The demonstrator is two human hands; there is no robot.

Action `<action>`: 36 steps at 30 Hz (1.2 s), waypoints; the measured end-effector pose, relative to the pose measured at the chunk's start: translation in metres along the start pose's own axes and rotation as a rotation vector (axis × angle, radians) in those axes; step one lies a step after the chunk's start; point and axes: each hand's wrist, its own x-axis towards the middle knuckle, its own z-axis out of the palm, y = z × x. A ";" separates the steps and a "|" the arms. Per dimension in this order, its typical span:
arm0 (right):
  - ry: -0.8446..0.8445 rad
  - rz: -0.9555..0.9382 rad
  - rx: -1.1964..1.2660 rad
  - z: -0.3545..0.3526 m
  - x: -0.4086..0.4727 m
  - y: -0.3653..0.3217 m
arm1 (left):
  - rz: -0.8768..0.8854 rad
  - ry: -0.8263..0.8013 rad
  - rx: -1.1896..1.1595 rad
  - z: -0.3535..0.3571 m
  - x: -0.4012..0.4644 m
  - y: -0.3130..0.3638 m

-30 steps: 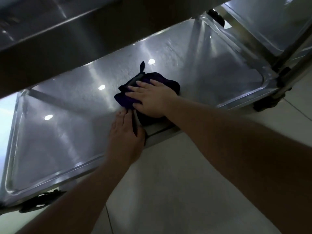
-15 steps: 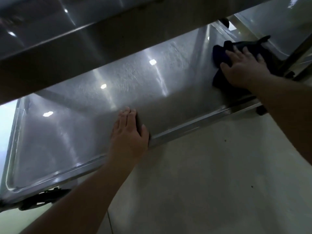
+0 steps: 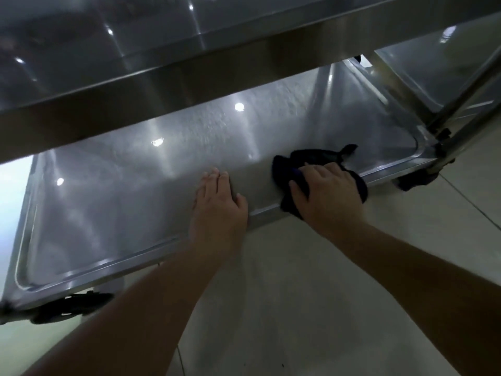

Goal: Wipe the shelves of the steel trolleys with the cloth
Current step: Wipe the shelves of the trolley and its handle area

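Softly bunched, the cloth (image 3: 314, 158) looks limp and light, lying at the shelf's (image 3: 113, 202) front rim. Right hand (image 3: 328, 191) clamps its crumpled middle; left hand (image 3: 218, 207) rests flat, fingers together, holding nothing.

**Nothing to read here**

You will find no lettering, label, brand mark or number on the steel shelf (image 3: 113, 202), on the dark cloth (image 3: 311, 158) lying at its front edge, or on the upper shelf (image 3: 162, 50) above it. Only glare spots show on the metal.
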 end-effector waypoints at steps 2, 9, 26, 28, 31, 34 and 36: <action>-0.028 -0.134 0.067 0.005 -0.006 -0.028 | 0.027 -0.055 0.018 -0.003 0.005 -0.003; -0.202 -0.225 0.186 -0.002 0.013 -0.060 | 0.095 -0.272 0.021 -0.040 0.005 -0.041; -1.187 -0.050 -0.161 -0.126 -0.074 -0.212 | -0.142 -0.681 0.111 -0.211 -0.155 -0.085; -1.214 0.044 -0.082 -0.160 -0.089 -0.225 | -0.144 -0.751 0.136 -0.243 -0.177 -0.072; -1.214 0.178 0.057 -0.224 -0.100 -0.239 | -0.149 -0.785 0.138 -0.296 -0.206 -0.045; -1.244 0.228 0.083 -0.303 -0.103 -0.246 | -0.175 -0.799 0.137 -0.359 -0.226 -0.011; -1.256 0.215 0.037 -0.357 -0.103 -0.247 | -0.185 -0.805 0.138 -0.407 -0.237 0.015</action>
